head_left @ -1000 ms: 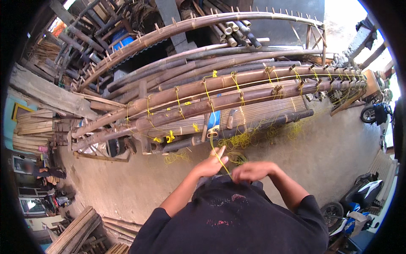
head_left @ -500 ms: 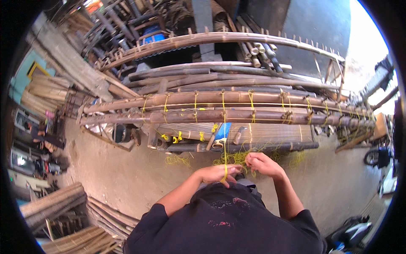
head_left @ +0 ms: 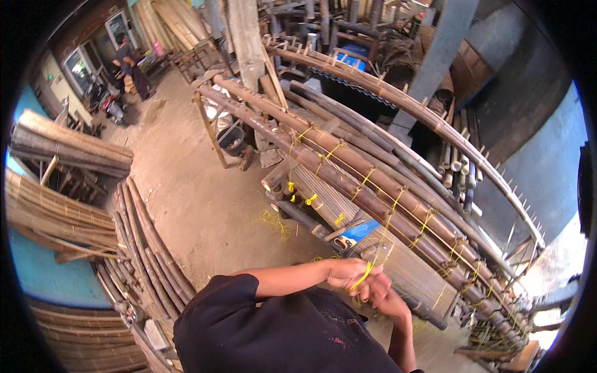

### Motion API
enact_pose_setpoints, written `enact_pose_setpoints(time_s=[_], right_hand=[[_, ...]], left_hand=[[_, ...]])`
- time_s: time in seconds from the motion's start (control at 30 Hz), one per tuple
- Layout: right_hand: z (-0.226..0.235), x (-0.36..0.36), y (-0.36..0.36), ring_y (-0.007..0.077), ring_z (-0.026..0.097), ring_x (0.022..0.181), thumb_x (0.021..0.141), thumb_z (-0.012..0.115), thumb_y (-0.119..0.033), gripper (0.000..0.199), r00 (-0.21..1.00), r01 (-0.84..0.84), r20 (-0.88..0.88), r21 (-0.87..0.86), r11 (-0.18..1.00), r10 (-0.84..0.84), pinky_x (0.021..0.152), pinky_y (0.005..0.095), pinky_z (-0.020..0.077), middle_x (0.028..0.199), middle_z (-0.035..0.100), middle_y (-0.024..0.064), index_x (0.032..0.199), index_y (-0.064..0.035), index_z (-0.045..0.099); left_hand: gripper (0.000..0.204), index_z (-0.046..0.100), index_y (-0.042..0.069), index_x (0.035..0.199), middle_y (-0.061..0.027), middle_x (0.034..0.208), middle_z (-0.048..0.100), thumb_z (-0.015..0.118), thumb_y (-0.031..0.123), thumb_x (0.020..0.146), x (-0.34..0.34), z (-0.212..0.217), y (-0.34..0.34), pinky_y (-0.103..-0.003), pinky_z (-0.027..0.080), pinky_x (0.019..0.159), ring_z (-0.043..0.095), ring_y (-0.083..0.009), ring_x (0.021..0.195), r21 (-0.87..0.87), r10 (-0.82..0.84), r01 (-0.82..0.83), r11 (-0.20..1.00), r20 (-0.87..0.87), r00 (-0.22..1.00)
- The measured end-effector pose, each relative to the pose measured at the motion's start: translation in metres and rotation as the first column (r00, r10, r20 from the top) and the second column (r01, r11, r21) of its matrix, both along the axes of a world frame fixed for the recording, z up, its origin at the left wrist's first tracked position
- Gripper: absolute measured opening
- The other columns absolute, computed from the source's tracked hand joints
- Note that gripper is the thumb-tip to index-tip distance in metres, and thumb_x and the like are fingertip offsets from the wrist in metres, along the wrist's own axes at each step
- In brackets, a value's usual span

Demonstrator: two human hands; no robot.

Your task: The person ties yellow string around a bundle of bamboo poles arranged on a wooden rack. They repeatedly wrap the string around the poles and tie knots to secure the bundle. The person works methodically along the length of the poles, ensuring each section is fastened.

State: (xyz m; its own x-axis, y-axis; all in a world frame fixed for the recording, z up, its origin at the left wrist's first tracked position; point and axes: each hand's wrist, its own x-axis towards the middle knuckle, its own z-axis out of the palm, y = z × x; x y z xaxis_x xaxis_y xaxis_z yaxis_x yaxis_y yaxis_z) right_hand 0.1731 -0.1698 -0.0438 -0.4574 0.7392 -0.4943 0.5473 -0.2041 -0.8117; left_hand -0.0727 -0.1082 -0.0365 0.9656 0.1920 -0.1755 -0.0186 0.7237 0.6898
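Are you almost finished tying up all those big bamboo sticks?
Many yellow ties already wrap the long bamboo poles along their length, so much looks done. Right now the left hand and right hand meet close to the body, with a strand of yellow string in their grip. Loose yellow string lies on the ground. How much is left I cannot tell.

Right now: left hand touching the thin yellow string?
Touching. Head view: the left hand pinches the thin yellow string, which crosses its fingers with no gap.
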Motion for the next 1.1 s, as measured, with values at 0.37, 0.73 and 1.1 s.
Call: enact_pose_setpoints(time_s=[0.37,0.73,1.1], right_hand=[[0.029,0.011,0.029,0.0140,0.059,0.078,0.099,0.042,-0.019,0.026,0.944,0.167,-0.268,-0.109,0.980,-0.191,0.068,0.0294,0.0491,0.086,0.062,0.0019,0.102,-0.0039,0.063],[0.049,-0.002,0.026,0.0146,0.061,0.077,0.098,0.048,-0.018,0.024,0.945,-0.118,-0.320,-0.152,0.981,0.065,0.062,0.0294,0.0498,0.093,0.065,0.0059,0.107,-0.0002,0.062],[0.053,-0.010,0.011,0.0115,0.056,0.062,0.097,0.052,-0.030,0.032,0.941,-0.314,-0.238,-0.344,0.885,0.242,0.055,0.0275,0.0454,0.081,0.061,0.0017,0.100,-0.0004,0.064]], left_hand=[[0.051,0.034,0.006,0.144,-0.0258,0.138,0.046,0.039,0.035,0.102,-0.004,0.001,0.000,-0.047,0.050,0.091,0.051,-0.0381,0.120,0.483,-0.025,0.120,0.867,-0.199,0.980],[0.067,0.019,0.018,0.153,-0.0213,0.154,0.021,0.038,0.053,0.099,0.002,-0.043,-0.001,-0.048,0.057,0.079,0.051,-0.0290,0.122,0.112,0.207,-0.196,0.974,-0.096,0.974],[0.073,0.022,0.012,0.151,-0.0242,0.151,0.027,0.039,0.058,0.097,0.017,-0.022,-0.009,-0.042,0.060,0.071,0.063,-0.0329,0.105,0.107,0.572,-0.562,0.820,-0.139,0.808]])
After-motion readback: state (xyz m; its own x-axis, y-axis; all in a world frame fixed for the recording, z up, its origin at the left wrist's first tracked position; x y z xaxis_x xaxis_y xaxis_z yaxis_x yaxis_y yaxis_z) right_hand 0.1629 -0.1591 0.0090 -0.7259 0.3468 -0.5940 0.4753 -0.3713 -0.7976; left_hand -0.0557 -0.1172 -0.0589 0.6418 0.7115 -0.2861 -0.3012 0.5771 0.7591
